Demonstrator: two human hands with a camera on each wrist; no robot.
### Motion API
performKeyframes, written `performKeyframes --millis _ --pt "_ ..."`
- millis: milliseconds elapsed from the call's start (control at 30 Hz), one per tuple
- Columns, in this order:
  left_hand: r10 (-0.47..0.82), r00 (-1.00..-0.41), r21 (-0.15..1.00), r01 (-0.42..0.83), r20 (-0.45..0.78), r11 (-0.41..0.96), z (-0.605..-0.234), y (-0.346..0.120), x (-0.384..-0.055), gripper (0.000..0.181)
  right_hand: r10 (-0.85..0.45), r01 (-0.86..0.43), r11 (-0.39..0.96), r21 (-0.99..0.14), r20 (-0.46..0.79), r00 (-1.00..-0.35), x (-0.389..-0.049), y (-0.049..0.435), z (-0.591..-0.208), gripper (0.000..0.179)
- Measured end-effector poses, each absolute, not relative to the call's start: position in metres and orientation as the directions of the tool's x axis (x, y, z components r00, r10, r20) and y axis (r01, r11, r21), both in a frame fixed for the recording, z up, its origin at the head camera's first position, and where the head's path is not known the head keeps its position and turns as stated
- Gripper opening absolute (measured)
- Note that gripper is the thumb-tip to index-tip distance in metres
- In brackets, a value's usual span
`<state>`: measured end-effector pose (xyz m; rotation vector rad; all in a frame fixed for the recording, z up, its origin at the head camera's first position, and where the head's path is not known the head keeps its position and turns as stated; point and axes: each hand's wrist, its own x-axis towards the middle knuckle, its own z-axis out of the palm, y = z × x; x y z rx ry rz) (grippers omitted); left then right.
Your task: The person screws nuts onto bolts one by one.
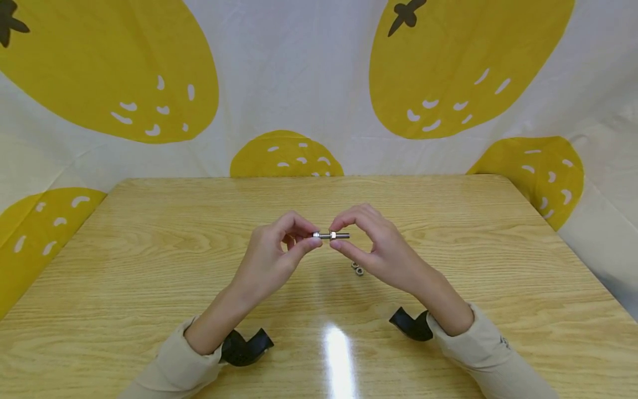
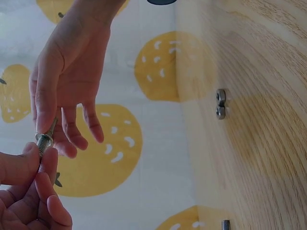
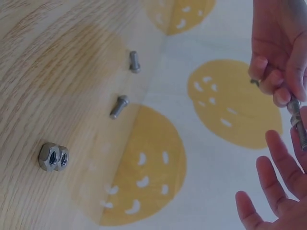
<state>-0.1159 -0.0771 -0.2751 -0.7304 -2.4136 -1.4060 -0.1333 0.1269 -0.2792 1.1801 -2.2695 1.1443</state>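
Note:
A silver bolt (image 1: pixel 324 236) lies level between the two hands above the table, a hex nut (image 1: pixel 333 235) around its shank. The left hand (image 1: pixel 266 255) pinches the bolt's head end between thumb and forefinger. At the nut, the thumb and forefinger of the right hand (image 1: pixel 389 252) pinch from opposite sides, and the threaded tip sticks out past it. The right hand's other fingers (image 3: pixel 273 177) spread loosely in the right wrist view. There, a small metal end (image 3: pixel 254 82) pokes out by the left hand's curled fingers; what it belongs to is hidden.
Two loose nuts (image 1: pixel 357 269) lie side by side on the wooden table (image 1: pixel 149 266), below the right hand. In the right wrist view, one bolt (image 3: pixel 135 62) and another bolt (image 3: pixel 120 106) lie on the tabletop. Behind hangs a white cloth (image 1: pixel 294 72) with yellow fruit shapes.

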Motion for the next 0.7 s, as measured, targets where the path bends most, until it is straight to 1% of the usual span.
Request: performKeyframes --millis 300,433,600,700 --pt "0.305 -0.838 0.742 0.543 0.452 0.394 -0.2744 -0.0767 -0.1148 0.013 -0.527 -0.769 0.358 -0.529 0.565 -0.635 -0.1332 0.1253 -0.2814 0.008" --pt "0.314 -0.839 0.748 0.541 0.445 0.385 -0.2744 -0.0758 -0.1141 0.012 -0.527 -0.750 0.385 -0.538 0.539 -0.657 -0.1325 0.1258 -0.2811 0.018" --pt "0.306 -0.841 0.742 0.539 0.447 0.398 -0.2747 -0.0759 -0.1145 0.012 -0.519 -0.712 0.408 -0.571 0.496 -0.696 -0.1309 0.1272 -0.2785 0.016" --pt "0.302 -0.839 0.737 0.542 0.452 0.405 -0.2745 -0.0763 -0.1147 0.012 -0.519 -0.721 0.388 -0.575 0.509 -0.686 -0.1302 0.1270 -0.2770 0.030"
